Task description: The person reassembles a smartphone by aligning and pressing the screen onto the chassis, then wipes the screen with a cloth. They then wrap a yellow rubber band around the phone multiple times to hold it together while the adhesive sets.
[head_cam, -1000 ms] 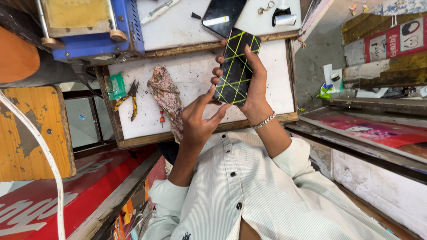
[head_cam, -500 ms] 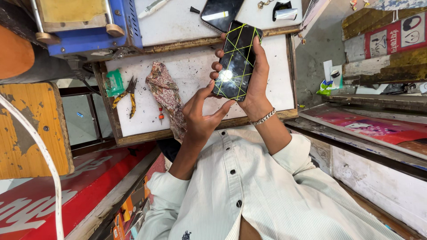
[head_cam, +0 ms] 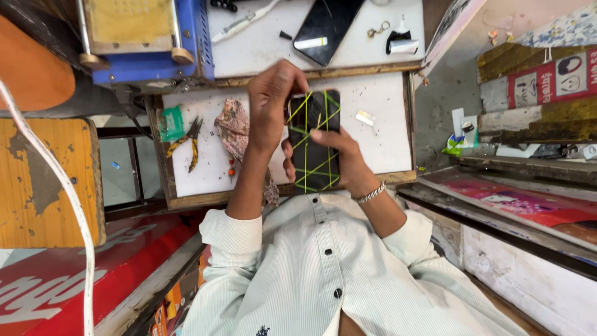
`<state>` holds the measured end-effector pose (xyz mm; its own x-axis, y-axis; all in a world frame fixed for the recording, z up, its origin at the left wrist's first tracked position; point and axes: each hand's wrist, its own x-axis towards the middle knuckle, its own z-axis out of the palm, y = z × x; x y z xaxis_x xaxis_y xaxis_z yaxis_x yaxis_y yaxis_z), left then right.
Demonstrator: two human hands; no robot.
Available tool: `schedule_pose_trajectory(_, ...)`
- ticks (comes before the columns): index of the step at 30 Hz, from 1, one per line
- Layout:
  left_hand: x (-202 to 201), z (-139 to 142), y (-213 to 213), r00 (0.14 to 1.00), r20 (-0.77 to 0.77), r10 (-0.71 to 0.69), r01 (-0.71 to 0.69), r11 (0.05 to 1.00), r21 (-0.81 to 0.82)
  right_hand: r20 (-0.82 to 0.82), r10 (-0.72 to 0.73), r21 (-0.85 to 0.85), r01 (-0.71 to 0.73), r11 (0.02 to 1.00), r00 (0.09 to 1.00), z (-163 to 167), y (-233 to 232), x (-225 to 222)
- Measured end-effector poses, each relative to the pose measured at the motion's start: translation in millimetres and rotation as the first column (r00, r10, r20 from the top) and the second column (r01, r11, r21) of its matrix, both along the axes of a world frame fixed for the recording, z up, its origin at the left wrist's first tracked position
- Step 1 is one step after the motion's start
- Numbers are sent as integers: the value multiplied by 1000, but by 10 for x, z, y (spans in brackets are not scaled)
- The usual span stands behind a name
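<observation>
Banding step: right hand (head_cam: 345, 165) wrapped around band-crossed phone (head_cam: 314, 140); left hand (head_cam: 273, 102) pinches top edge above tabletop (head_cam: 385, 143). Next likely needs steady grip.

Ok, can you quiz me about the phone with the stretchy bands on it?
1. True or false: the left hand and the right hand both touch the banded phone.
2. Which wrist wears the bracelet? A: left. B: right.
3. Fill in: the pliers on the white tray have ___ handles.

Key: 1 true; 2 B; 3 yellow.
</observation>
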<state>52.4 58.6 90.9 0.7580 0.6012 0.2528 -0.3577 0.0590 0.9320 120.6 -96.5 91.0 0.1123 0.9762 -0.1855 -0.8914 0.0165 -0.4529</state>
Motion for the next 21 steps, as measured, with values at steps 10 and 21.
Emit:
schedule_pose_trajectory(10,-60,-116,0,999,-26,36,-36,999,31,38,27,-38,-26,999,999,29,-18,-113)
schedule_pose_trajectory(21,-59,-407,-59,992,-114,59,-65,997,-43,-66,48,-69,-52,996,997,-145,-55,-197)
